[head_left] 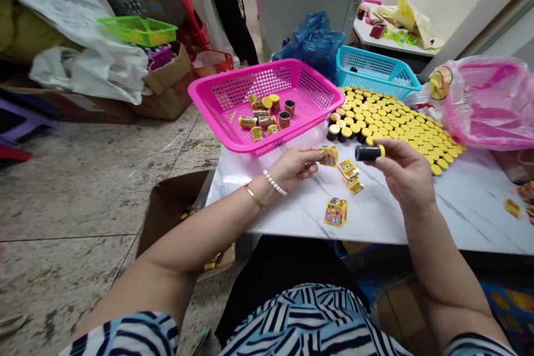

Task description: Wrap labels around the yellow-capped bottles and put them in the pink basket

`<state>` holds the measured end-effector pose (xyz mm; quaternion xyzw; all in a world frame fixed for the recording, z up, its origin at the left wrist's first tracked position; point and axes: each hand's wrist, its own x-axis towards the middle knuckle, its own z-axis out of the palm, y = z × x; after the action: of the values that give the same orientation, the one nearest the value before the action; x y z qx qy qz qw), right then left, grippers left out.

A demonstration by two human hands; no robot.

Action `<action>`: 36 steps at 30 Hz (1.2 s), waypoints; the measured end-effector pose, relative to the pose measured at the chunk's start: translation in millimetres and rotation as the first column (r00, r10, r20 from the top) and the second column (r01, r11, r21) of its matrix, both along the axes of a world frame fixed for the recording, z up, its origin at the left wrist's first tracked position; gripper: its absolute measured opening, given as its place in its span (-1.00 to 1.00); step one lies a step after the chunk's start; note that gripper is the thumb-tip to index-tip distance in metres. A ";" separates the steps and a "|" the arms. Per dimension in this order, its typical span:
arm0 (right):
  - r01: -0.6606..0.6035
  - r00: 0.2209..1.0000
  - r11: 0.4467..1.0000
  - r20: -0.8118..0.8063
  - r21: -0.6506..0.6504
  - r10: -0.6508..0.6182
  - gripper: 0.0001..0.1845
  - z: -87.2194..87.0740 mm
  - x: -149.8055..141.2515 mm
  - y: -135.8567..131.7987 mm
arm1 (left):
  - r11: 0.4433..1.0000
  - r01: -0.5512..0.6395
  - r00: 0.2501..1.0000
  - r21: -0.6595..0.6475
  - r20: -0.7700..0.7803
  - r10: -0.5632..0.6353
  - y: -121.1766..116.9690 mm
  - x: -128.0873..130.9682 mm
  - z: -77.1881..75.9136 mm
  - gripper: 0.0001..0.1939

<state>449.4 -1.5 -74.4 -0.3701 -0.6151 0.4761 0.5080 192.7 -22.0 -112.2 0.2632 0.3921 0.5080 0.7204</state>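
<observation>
Between thumb and fingers, my left hand [299,165] pinches a small yellow printed label sleeve [329,156] just above the table. My right hand [406,169] grips a small black cylinder with a yellow cap [367,152], tilted onto its side, its black end toward the label. More label sleeves [350,176] lie on the table between my hands, and a small stack of labels [336,212] rests nearer the front edge. Behind my right hand stand many black cylinders with yellow tops [392,117], packed upright. The pink basket [267,142] beyond my left hand holds several labelled cylinders [267,121].
A blue basket [375,69] and a blue plastic bag [319,39] stand at the back. To the right is a pink bin lined with clear plastic [479,128]. An open cardboard box [167,206] sits below the table's left edge. Another person [227,5] stands behind.
</observation>
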 end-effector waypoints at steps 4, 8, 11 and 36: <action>-0.140 0.976 0.985 -0.183 -0.096 0.121 -0.59 3.3 -35.4 22.2 | 1.000 -0.020 0.995 -0.008 0.096 0.020 0.1 -0.2 4.7 -0.88; -0.180 0.970 0.965 -0.199 -0.193 0.141 -0.61 -19.8 -44.4 21.0 | 0.998 -0.007 0.995 -0.056 0.104 0.012 -1.1 1.0 4.2 -0.87; -0.122 0.989 0.969 -0.109 -0.215 0.101 -0.60 -31.5 -42.7 17.3 | 0.997 0.007 0.992 -0.074 0.129 0.003 -1.1 1.2 2.9 -0.85; -0.012 1.000 1.000 0.021 -0.001 0.012 -0.58 -28.5 -44.3 -2.6 | 0.997 -0.065 0.996 0.033 -0.050 0.067 -0.6 4.4 -7.4 -0.66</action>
<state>405.1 -4.1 -102.9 -0.3716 -0.6224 0.4753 0.4986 197.1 -22.6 -119.6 0.2744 0.4108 0.5309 0.6886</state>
